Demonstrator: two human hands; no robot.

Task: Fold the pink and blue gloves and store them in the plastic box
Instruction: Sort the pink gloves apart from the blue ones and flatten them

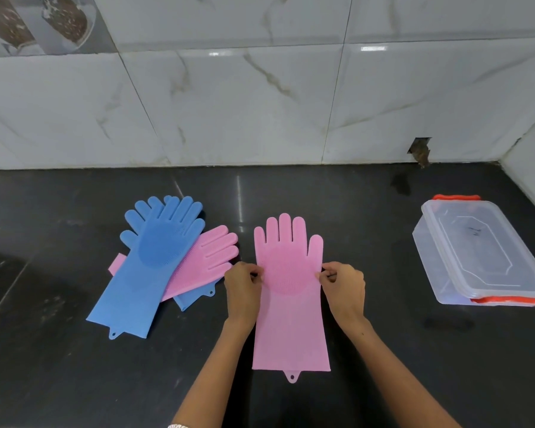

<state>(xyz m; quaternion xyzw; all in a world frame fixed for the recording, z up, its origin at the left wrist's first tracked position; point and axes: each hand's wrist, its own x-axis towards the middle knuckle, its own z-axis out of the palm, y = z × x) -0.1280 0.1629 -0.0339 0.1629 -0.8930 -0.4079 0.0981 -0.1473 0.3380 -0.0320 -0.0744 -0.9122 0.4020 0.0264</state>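
Bright, even light from overhead; white glare streaks on the wall tiles (373,48) at one o'clock, a sheen on the dark counter (238,193), edges bowed, slightly soft.

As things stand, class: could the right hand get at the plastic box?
Probably yes: bare counter lies between the right hand and the plastic box, but it is pinching the pink glove.

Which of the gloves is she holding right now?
The lone pink glove, flat in the middle; the left hand and right hand pinch its edges. The other gloves lie piled, untouched, to the left.
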